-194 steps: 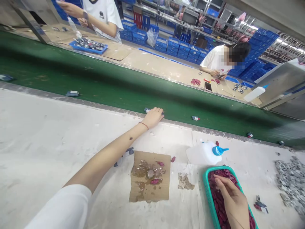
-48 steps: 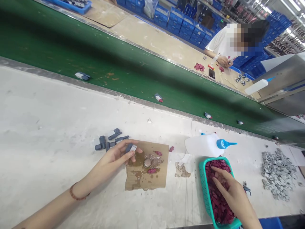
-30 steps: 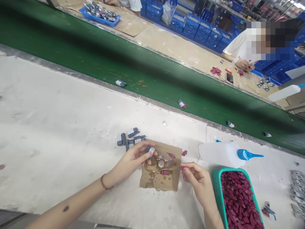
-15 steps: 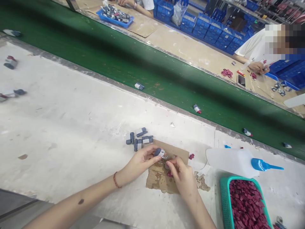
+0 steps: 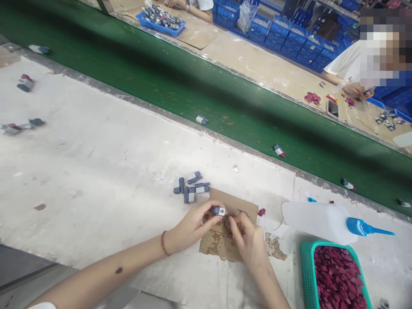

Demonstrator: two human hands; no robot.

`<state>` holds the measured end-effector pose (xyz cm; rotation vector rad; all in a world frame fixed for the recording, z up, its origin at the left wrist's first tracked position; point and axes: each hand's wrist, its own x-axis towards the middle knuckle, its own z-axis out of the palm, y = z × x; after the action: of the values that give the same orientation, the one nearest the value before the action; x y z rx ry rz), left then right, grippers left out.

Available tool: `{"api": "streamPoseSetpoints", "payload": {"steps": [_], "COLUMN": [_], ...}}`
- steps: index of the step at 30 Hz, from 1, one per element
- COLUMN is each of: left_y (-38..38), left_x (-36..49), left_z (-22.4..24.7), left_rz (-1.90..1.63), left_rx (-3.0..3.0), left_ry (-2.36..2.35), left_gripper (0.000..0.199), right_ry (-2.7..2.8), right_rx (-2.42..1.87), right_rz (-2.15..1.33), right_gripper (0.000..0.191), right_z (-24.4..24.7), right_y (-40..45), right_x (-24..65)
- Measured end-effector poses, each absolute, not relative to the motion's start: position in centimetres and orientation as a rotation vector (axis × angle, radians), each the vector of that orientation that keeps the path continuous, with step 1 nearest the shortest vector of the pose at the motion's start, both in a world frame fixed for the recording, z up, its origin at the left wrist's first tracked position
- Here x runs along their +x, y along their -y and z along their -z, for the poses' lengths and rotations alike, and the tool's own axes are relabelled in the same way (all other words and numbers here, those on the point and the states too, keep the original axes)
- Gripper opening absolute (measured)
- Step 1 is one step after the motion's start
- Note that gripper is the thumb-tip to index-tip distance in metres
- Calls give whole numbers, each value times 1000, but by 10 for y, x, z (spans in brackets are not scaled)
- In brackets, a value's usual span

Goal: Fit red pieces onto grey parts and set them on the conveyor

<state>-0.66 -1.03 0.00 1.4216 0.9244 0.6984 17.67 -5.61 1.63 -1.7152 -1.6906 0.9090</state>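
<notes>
Between its thumb and fingers, my left hand (image 5: pixel 202 218) holds a small blue-grey and white part (image 5: pixel 219 211) over a piece of brown cardboard (image 5: pixel 222 249). Just right of that part, my right hand (image 5: pixel 245 231) has its thumb and forefinger pinched together; what they hold, if anything, is too small to make out. Wet, shiny patches mark the cardboard. Beyond my left hand lies a group of several blue-grey and white parts (image 5: pixel 189 196). A small dark red piece (image 5: pixel 262 212) rests at the cardboard's right edge.
A green basket (image 5: pixel 308 274) of dark red pieces stands at the lower right, below a white bottle (image 5: pixel 318 221) with a blue nozzle. A green conveyor belt (image 5: pixel 161 86) carrying a few parts crosses beyond the table. Across it, a person (image 5: pixel 346 60) works near a blue tray (image 5: pixel 161 26).
The part in my left hand has turned so its white end faces the camera. My right hand stays close by, still pinched. The whole view has shifted slightly.
</notes>
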Motion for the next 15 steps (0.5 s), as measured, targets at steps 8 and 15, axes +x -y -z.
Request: {"api": "streamPoseSetpoints", "payload": {"steps": [8,15], "left_y": [12,14], "left_x": [-10,-10], "left_z": [1,2], "left_rz": [-564,-536], "left_rx": [1327,1077], "left_ry": [-680,-524], "left_gripper": [31,36], "right_ry": [1128,1209], "right_rx": [-1464,-1372], "right_rz": [-1263,-1348], "right_gripper": [36,29], "right_z": [-28,-26], "right_y": [56,60], "right_x": [180,178]}}
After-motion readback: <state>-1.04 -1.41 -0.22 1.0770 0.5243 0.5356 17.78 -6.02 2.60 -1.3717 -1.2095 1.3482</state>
